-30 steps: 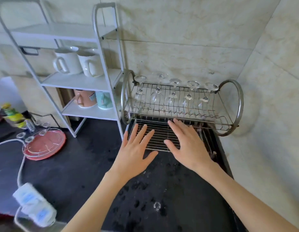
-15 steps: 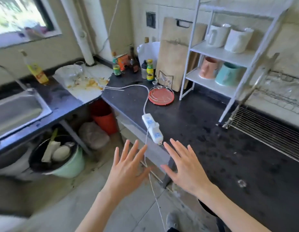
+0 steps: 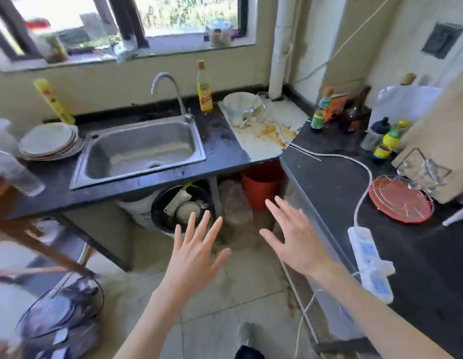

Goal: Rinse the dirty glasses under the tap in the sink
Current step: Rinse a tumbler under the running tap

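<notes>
Both hands empty: left hand (image 3: 192, 251) and right hand (image 3: 293, 238) spread flat, fingers straight, over the floor. The dirty glasses (image 3: 253, 112) sit far right of the sink (image 3: 142, 149), on the stained white board (image 3: 266, 141) beyond the tap (image 3: 168, 92). I reckon they're thin, fragile, maybe greasy; I'd wrap the bowl, not pinch the rim.

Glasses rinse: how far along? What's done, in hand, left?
Done: nothing visible; the sink is empty and no water runs from the tap.
In hand: nothing. The left hand and right hand are open and empty, held over the floor, facing the sink.
Left: the dirty glasses sit on the stained white board right of the sink; all need fetching and rinsing.
</notes>
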The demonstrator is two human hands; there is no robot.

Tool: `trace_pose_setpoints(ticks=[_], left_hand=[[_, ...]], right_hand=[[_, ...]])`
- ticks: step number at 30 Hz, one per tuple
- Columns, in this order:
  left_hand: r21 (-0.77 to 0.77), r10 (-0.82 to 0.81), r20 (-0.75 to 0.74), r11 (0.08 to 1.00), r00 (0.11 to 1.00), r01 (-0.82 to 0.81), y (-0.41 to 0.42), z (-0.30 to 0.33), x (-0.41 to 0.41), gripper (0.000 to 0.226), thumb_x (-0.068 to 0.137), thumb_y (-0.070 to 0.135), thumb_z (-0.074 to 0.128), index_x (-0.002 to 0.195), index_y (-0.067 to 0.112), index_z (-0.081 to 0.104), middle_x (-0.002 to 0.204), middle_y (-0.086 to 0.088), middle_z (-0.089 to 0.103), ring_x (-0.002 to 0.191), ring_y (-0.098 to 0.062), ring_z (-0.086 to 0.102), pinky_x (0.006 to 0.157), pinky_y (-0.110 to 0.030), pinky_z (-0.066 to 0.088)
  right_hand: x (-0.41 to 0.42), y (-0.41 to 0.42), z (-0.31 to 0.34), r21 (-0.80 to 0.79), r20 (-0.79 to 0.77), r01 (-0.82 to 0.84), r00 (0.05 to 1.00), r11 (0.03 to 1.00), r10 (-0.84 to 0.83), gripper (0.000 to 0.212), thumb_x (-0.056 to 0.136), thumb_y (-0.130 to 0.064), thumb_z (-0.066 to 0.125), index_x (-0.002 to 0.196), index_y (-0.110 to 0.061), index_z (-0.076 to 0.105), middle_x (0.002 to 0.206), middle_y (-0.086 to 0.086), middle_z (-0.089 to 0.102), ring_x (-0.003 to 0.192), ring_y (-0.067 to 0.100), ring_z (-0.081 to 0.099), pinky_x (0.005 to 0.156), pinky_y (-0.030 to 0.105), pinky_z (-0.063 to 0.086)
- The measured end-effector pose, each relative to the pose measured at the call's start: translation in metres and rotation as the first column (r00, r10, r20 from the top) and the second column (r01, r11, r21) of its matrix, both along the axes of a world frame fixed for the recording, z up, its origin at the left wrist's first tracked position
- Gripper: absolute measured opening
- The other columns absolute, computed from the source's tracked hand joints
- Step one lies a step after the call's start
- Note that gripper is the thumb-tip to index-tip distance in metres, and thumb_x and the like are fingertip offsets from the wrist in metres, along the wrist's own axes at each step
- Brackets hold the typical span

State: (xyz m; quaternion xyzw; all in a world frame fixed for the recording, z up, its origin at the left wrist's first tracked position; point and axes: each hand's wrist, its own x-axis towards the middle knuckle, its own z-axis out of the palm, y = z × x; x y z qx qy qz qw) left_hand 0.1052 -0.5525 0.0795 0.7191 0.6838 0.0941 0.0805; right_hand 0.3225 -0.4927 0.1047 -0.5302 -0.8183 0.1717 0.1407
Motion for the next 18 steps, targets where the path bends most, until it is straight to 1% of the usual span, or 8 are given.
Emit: trace_pose_setpoints(ticks=[2, 4, 7, 10, 12, 15, 18], left_hand=[[-0.029, 0.056, -0.002, 0.998, 0.998, -0.056, 0.03, 0.003, -0.012, 0.098, 0.065, 0.083, -0.014, 0.148, 0.034, 0.006, 0.158, 0.004, 0.001, 0.136, -0.017, -0.022, 0.114, -0.047, -0.006], [-0.041, 0.105, 0.01, 0.994, 0.994, -0.105, 0.062, 0.01, -0.022, 0.097, 0.064, 0.083, -0.007, 0.148, 0.034, 0.005, 0.158, 0.005, -0.003, 0.135, -0.014, -0.024, 0.114, -0.047, -0.005], [0.001, 0.165, 0.048, 0.986, 0.985, -0.165, 0.113, 0.021, -0.04, 0.087, 0.071, 0.072, 0.002, 0.148, 0.033, 0.006, 0.157, 0.005, -0.005, 0.137, -0.013, -0.023, 0.115, -0.044, -0.007], [0.006, 0.199, 0.059, 0.98, 0.978, -0.199, 0.158, 0.02, -0.057, 0.083, 0.073, 0.07, 0.003, 0.148, 0.034, 0.004, 0.157, 0.006, -0.007, 0.138, -0.013, -0.023, 0.114, -0.041, -0.008], [-0.021, 0.204, 0.052, 0.979, 0.978, -0.203, 0.188, 0.016, -0.069, 0.084, 0.072, 0.07, 0.001, 0.148, 0.034, 0.002, 0.157, 0.006, -0.008, 0.138, -0.013, -0.024, 0.114, -0.042, -0.008], [-0.087, 0.19, 0.02, 0.978, 0.982, -0.187, 0.235, 0.003, -0.084, 0.086, 0.069, 0.072, -0.007, 0.147, 0.036, -0.007, 0.156, 0.007, -0.015, 0.138, -0.015, -0.027, 0.114, -0.042, -0.011], [-0.106, 0.135, 0.034, 0.986, 0.99, -0.131, 0.285, -0.007, -0.098, 0.099, 0.061, 0.083, -0.018, 0.147, 0.035, -0.008, 0.157, 0.005, -0.014, 0.135, -0.014, -0.028, 0.114, -0.042, -0.009]], right_hand=[[-0.011, 0.043, 0.005, -0.014, -0.004, -0.025, 1.0, 1.0, 0.025, 0.063, 0.095, -0.047, 0.041, 0.149, -0.029, 0.013, 0.158, -0.003, 0.01, 0.145, 0.013, 0.008, 0.117, 0.03, 0.0], [-0.023, 0.082, 0.011, -0.02, -0.017, -0.04, 0.999, 0.999, 0.04, 0.063, 0.095, -0.045, 0.041, 0.149, -0.028, 0.014, 0.158, -0.003, 0.011, 0.145, 0.013, 0.009, 0.118, 0.032, 0.003], [-0.044, 0.135, 0.015, -0.037, 0.001, -0.066, 0.998, 0.997, 0.066, 0.062, 0.096, -0.046, 0.039, 0.149, -0.027, 0.014, 0.158, -0.004, 0.012, 0.145, 0.012, 0.008, 0.118, 0.032, 0.003], [-0.064, 0.183, 0.01, -0.062, 0.025, -0.083, 0.996, 0.995, 0.084, 0.062, 0.096, -0.047, 0.038, 0.149, -0.028, 0.014, 0.157, -0.005, 0.013, 0.145, 0.011, 0.008, 0.118, 0.032, 0.003], [-0.075, 0.217, 0.006, -0.068, 0.041, -0.093, 0.994, 0.993, 0.096, 0.061, 0.096, -0.047, 0.039, 0.149, -0.028, 0.016, 0.157, -0.005, 0.016, 0.145, 0.011, 0.01, 0.119, 0.033, 0.007], [-0.085, 0.269, 0.003, -0.078, 0.061, -0.075, 0.995, 0.994, 0.08, 0.06, 0.096, -0.046, 0.041, 0.148, -0.027, 0.018, 0.156, -0.004, 0.019, 0.144, 0.013, 0.014, 0.117, 0.031, 0.012], [-0.095, 0.318, -0.001, -0.093, 0.105, -0.029, 0.994, 0.995, 0.038, 0.061, 0.096, -0.045, 0.04, 0.148, -0.025, 0.017, 0.156, -0.004, 0.019, 0.144, 0.014, 0.016, 0.116, 0.031, 0.013]])
